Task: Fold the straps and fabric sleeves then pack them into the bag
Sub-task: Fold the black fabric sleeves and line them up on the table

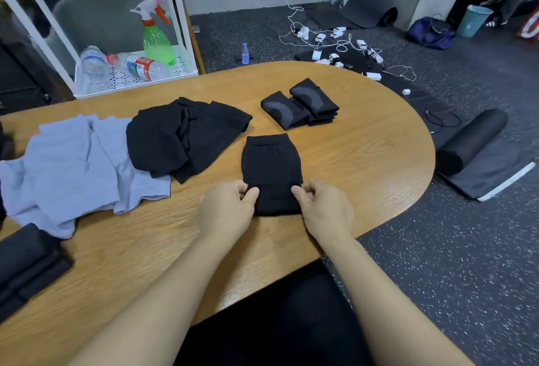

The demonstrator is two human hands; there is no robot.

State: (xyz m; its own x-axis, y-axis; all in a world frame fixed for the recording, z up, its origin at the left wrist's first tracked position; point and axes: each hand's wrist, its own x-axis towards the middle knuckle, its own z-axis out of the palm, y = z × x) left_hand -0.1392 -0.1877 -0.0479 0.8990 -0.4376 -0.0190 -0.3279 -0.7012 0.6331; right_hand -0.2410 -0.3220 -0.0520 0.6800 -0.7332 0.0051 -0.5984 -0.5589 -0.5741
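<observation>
Two hands at the rounded wooden table (364, 144), near its front edge. Left hand (226, 208) and right hand (323, 208) each pinch a near corner of the black fabric sleeve (271, 167) lying flat there. Bare wood to its right. Folded sleeves (300, 106) sit beyond. Bottle (140, 65) label's too blurry, I think.

Looks like gym or fitness studio corner doubling as workspace. Dark speckled rubber flooring (437, 263) throughout. Rolled black exercise mats (469, 144) on floor; another rolled dark mat (370, 7) near grey wall. White chargers and tangled cables (335, 42) scattered on floor. Navy duffel bag (430, 33) beside teal bin (474, 20). Rounded oak-veneer table (364, 147), white metal trolley (131, 71) with plastic bottles.
</observation>
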